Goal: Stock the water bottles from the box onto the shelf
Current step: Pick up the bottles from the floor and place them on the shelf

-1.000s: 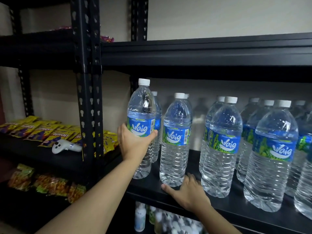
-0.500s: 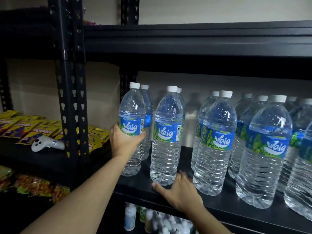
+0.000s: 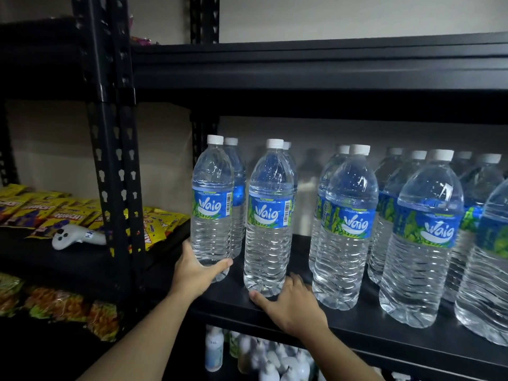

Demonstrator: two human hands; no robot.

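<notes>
This is looking like a shop or stockroom: black metal shelving is carrying rows of identical Waig water bottles, yellow snack packets and white bottles.

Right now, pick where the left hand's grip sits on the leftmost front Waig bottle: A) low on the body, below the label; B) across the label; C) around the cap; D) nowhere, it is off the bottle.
A: the left hand curls round the Waig bottle below its label, near the base.
</notes>
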